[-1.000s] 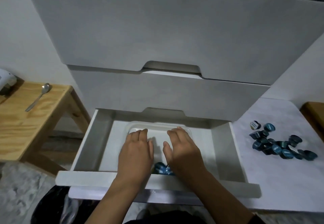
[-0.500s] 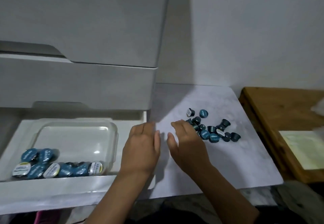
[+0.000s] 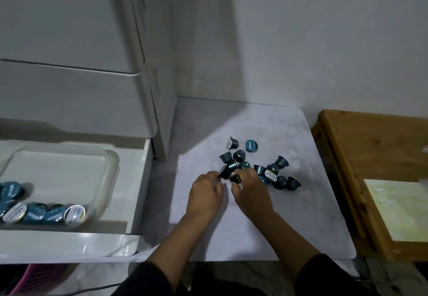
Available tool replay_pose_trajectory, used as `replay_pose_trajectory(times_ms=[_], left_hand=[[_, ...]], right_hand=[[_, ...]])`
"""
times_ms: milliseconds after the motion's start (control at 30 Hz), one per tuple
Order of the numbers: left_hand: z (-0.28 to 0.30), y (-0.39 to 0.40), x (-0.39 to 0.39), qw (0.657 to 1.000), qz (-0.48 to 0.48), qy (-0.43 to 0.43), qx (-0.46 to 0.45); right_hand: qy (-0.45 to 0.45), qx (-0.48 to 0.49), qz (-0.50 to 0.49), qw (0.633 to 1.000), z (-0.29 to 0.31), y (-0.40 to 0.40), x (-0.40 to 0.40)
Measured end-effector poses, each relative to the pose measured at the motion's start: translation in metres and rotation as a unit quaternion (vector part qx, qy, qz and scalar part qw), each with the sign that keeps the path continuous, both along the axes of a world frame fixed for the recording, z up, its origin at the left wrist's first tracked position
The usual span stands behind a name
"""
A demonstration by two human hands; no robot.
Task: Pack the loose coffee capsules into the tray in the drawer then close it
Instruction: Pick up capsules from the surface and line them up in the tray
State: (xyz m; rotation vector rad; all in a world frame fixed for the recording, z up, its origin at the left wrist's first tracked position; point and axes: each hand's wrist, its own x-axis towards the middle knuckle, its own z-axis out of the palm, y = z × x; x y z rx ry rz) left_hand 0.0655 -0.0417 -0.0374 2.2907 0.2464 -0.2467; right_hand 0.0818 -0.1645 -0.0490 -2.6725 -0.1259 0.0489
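White desk [image 3: 301, 214] carries a loose pile of dark teal coffee capsules [image 3: 275, 173], scattered near its middle, some on their sides, one lid-up at the far edge [image 3: 251, 146]. Wooden table [image 3: 361, 147] just right of the desk, a pale sheet of paper [image 3: 398, 210] on it. Left: white drawer unit [image 3: 69, 40], bottom drawer [image 3: 69, 242] pulled open. Clear plastic tray [image 3: 111, 168] sits inside it, a row of capsules [image 3: 46, 213] packed along its near edge. Pink basket [image 3: 34, 277] under the drawer front, mostly cut off.

Versus half a second ago: both hands have moved from the desk's left edge to the near side of the pile, and the view has swung a bit further right, cutting off the tray's left side.

Left hand [image 3: 205, 197] palm down, fingers curled, gripping a dark capsule [image 3: 224, 172] at the fingertips. Right hand [image 3: 252, 193] beside it, almost touching, fingers bent around another capsule [image 3: 235, 178]; the grip looks like a pinch but motion blur makes that uncertain. Both forearms reach forward from dark sleeves [image 3: 324, 275], wrists low over the desk.
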Motion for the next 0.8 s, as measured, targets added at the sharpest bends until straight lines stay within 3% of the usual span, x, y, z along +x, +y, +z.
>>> replay_pose_trajectory(times_ms=[267,433,800], left_hand=[[-0.025,-0.021,0.025,0.991,0.081,0.024,-0.104],[-0.029,-0.024,0.034,0.987,0.096,0.021,-0.13],[-0.027,-0.024,0.043,0.953,0.23,0.02,-0.197]], right_hand=[[0.057,-0.007,0.019,0.998,-0.016,-0.009,0.022],[0.048,0.034,0.016,0.998,-0.022,-0.017,0.021],[0.034,0.086,-0.068,0.993,-0.026,-0.025,0.02]])
